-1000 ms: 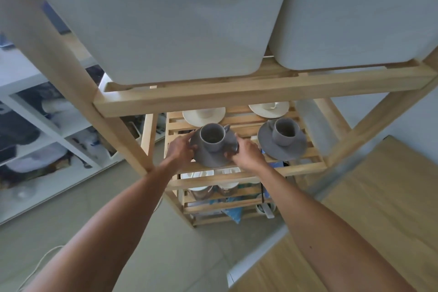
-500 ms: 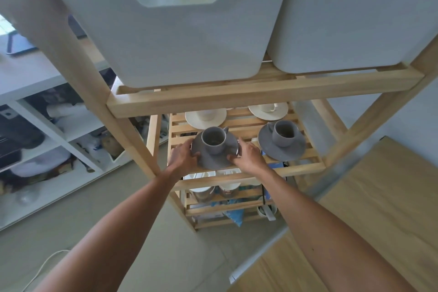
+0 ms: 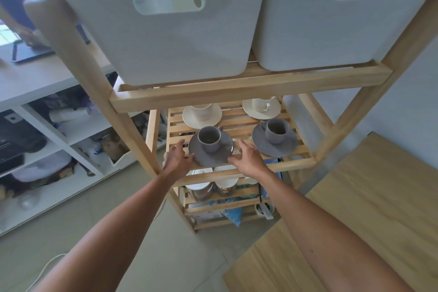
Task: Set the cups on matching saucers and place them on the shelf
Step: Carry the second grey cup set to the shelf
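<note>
Far left: white cubby unit (image 3: pixel 47 125) stuffed with blurry odds and ends, too mushy to name. Then the wooden shelf rack (image 3: pixel 248 92), two white plastic bins (image 3: pixel 166 31) side by side on the upper level. Down on the slatted middle shelf (image 3: pixel 294 149), left hand (image 3: pixel 176 160) open with fingers spread, sitting at the left rim of the near gray saucer (image 3: pixel 213 154), touching or just about, can't tell which, not clamped on anything. Gray cup (image 3: pixel 209 138) upright in the middle of that saucer, flat on the slats near the front edge. Behind it, cream cup on cream saucer (image 3: pixel 202 115). Right hand (image 3: pixel 247 157) also open, fingers loose at the saucer's right rim, same story on contact. Further right, second gray cup and saucer (image 3: pixel 275 141), with another cream set (image 3: pixel 260 108) behind. Wooden bench (image 3: pixel 367 208) off at lower right.
</note>
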A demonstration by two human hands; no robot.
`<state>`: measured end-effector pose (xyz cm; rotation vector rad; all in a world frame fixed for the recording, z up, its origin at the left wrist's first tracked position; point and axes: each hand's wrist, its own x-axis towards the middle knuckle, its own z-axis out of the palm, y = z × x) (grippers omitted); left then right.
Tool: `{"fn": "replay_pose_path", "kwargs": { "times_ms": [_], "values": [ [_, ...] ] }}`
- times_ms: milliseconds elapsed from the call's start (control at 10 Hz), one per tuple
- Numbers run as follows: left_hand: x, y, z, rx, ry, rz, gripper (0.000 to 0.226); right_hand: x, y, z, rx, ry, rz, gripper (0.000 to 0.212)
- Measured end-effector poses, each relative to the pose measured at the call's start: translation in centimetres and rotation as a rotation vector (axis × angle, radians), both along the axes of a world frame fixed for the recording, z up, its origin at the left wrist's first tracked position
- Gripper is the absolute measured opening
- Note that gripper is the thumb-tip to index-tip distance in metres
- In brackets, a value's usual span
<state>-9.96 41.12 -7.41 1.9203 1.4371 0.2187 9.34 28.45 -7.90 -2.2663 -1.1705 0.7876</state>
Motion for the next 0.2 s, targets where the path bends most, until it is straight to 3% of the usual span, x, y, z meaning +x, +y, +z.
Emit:
{"fn": "replay_pose_path", "kwargs": {
  "times_ms": [200],
  "values": [
    [-1.1,-2.3,0.7,0.067,-0.022,-0.056,0.066,-0.7,-3.8,2.4,-0.005,-0.025,0.042,0.084]
  ]
}}
